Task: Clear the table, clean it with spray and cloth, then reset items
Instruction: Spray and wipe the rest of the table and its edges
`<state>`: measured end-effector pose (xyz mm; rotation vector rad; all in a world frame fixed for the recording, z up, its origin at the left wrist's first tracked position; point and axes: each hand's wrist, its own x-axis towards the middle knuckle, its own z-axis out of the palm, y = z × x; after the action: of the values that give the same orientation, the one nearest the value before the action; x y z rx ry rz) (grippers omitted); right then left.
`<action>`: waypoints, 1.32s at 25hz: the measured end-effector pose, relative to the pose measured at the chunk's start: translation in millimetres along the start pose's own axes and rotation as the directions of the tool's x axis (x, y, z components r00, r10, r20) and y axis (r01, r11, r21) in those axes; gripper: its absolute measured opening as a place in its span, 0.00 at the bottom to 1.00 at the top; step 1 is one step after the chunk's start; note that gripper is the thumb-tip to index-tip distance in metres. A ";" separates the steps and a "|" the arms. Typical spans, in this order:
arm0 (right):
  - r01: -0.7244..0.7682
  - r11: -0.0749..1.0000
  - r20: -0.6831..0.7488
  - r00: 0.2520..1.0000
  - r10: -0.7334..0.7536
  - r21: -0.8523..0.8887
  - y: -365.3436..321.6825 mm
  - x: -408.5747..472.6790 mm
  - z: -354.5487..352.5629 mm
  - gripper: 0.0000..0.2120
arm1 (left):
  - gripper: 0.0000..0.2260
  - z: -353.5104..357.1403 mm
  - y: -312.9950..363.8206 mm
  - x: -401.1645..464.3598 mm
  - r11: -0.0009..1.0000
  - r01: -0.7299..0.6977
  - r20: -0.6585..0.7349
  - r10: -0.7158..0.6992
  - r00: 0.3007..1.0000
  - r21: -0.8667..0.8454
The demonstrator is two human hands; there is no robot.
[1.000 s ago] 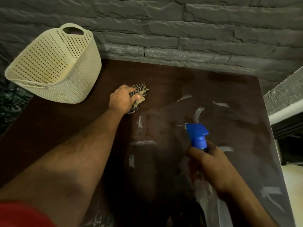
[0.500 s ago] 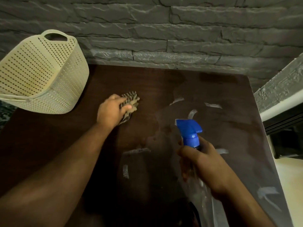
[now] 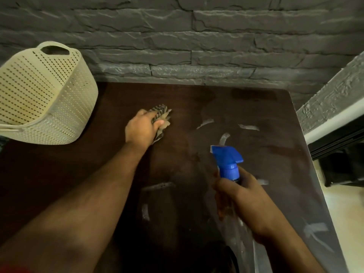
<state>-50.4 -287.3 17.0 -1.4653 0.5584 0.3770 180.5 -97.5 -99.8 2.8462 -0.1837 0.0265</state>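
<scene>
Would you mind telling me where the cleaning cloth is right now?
In the head view, the striped cloth is bunched under the left hand on the dark table, left of centre, between the cream basket and the spray bottle.

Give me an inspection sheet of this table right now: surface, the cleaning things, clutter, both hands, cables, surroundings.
Surface: dark brown table, with pale smears and a grey sheen toward its right side.
Job's things: striped cloth bunched on the table; spray bottle with blue trigger head, held above the surface.
Clutter: cream perforated basket at the table's far left corner; contents not visible.
Grippers: left hand grips the cloth against the table; right hand grips the bottle's neck.
Cables: nothing seen.
Surroundings: grey stone wall behind; pale floor to the right.
</scene>
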 end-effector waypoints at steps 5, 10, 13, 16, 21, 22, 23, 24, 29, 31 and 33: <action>-0.005 1.000 0.015 1.000 0.005 0.020 -1.0 -2.3 -2.4 0.09 | 0.18 6.7 19.8 -95.3 0.920 -0.372 0.107 0.385 0.917 -0.126; 0.027 0.999 0.003 1.000 -0.027 0.021 -3.5 2.1 -7.6 0.07 | 0.19 8.7 23.0 -1.8 0.996 -0.075 0.042 0.077 0.996 -0.048; 0.016 0.999 0.003 1.000 -0.017 0.035 -0.9 4.8 -7.9 0.08 | 0.18 20.0 69.7 -8.5 0.979 -0.191 0.143 0.200 0.969 -0.075; -0.005 0.999 0.021 1.000 0.004 0.044 -3.4 -0.3 -12.0 0.10 | 0.19 10.3 31.2 -91.4 0.885 -0.433 0.149 0.457 0.877 -0.169; -0.002 0.999 0.005 1.000 0.002 0.045 1.1 0.4 -18.9 0.09 | 0.19 7.3 9.5 -2.4 0.991 -0.126 0.029 0.127 0.991 -0.040; 0.007 0.999 -0.003 1.000 -0.007 0.041 2.9 0.4 -16.4 0.08 | 0.19 10.3 25.6 10.2 0.996 -0.091 0.036 0.092 0.995 -0.024; 0.016 0.999 -0.007 1.000 -0.016 0.047 4.6 1.1 -14.5 0.07 | 0.19 13.9 43.6 9.3 0.992 -0.119 0.058 0.121 0.991 -0.036; 0.018 0.998 -0.005 1.000 -0.018 0.056 6.3 1.3 -13.3 0.07 | 0.19 18.6 57.7 -4.5 0.983 -0.175 0.099 0.180 0.979 -0.063; -0.002 0.999 0.021 1.000 0.001 0.039 7.6 -4.1 -13.2 0.06 | 0.17 1.8 15.4 -109.3 0.888 -0.431 0.137 0.453 0.881 -0.159; 0.022 0.999 0.014 1.000 -0.023 0.029 5.9 -4.2 -13.5 0.05 | 0.16 2.6 4.4 -68.8 0.947 -0.311 0.095 0.318 0.943 -0.082; 0.037 0.999 0.008 0.999 -0.037 0.016 6.9 -2.7 -11.9 0.07 | 0.17 3.9 15.2 -20.6 0.985 -0.169 0.058 0.171 0.984 -0.031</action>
<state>-57.9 -298.2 12.7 -1.4559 0.5258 0.3486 158.1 -110.6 -100.0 2.7987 -0.4362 -0.0264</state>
